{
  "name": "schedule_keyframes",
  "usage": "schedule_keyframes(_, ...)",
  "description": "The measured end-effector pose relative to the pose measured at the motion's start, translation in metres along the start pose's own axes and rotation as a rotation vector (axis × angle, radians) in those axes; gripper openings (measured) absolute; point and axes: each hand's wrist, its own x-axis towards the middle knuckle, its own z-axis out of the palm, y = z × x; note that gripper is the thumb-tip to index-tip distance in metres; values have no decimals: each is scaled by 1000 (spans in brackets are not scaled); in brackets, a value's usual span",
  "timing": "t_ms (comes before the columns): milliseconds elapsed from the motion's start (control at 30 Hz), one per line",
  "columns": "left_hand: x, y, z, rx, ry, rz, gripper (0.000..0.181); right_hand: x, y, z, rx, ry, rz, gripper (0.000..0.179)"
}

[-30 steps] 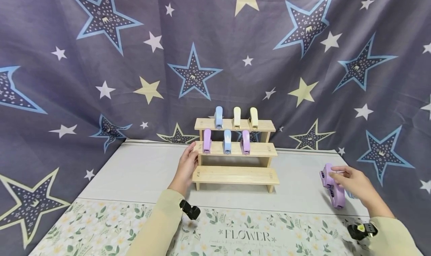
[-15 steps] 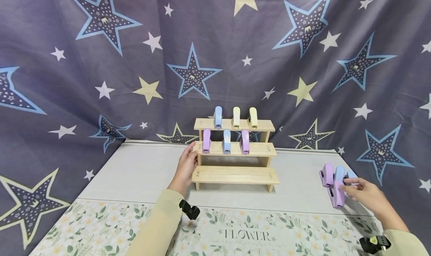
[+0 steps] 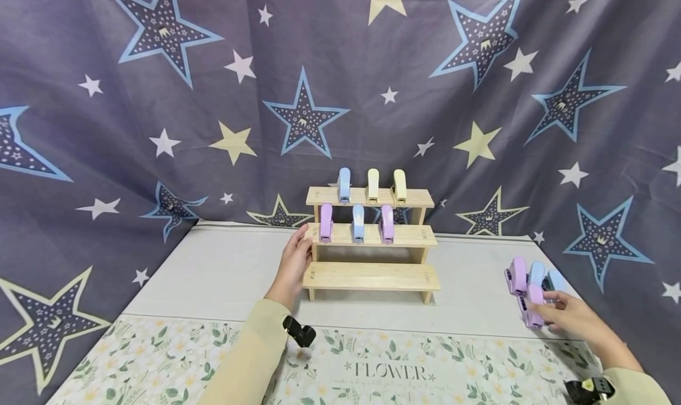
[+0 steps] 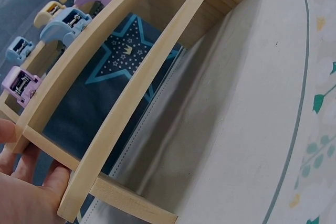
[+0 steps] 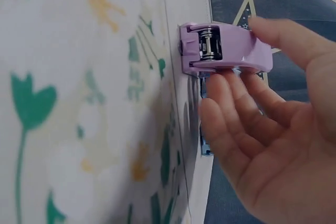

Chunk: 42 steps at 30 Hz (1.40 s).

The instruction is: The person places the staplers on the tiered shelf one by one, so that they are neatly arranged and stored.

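In the head view, a three-tier wooden shelf (image 3: pixel 372 276) stands mid-table. My left hand (image 3: pixel 294 262) grips its left side at the middle tier; in the left wrist view the thumb and fingers lie about the end of that board. At the right, my right hand (image 3: pixel 577 319) has thumb and fingers on either side of a purple stapler (image 3: pixel 534 305), seen close in the right wrist view as a purple stapler (image 5: pixel 239 48) with its spring end facing the camera. Just behind it stand another purple stapler (image 3: pixel 516 276), a blue stapler (image 3: pixel 536 274) and a second blue stapler (image 3: pixel 556 279).
On the top tier sit a blue stapler (image 3: pixel 344 185) and two yellow ones. The middle tier bears a purple stapler (image 3: pixel 326 223), a blue stapler (image 3: pixel 358 223) and another purple one. A floral mat (image 3: pixel 175 357) covers the table's front; a star-patterned curtain (image 3: pixel 213 86) hangs behind.
My right hand has drawn back from over the stapler group towards me and come around the front purple stapler, uncovering the blue ones. The left hand stays on the shelf.
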Motion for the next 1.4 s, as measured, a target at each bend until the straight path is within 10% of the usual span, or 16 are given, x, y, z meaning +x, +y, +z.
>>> schedule_keyframes(967,-2,-3,-2,22,-9,1,52,-2,-7,7,-31,18,-36,71)
schedule_keyframes(1400,-1,-1,-2,14,-14,9,53,-7,-46,9,-80,114,-213,54)
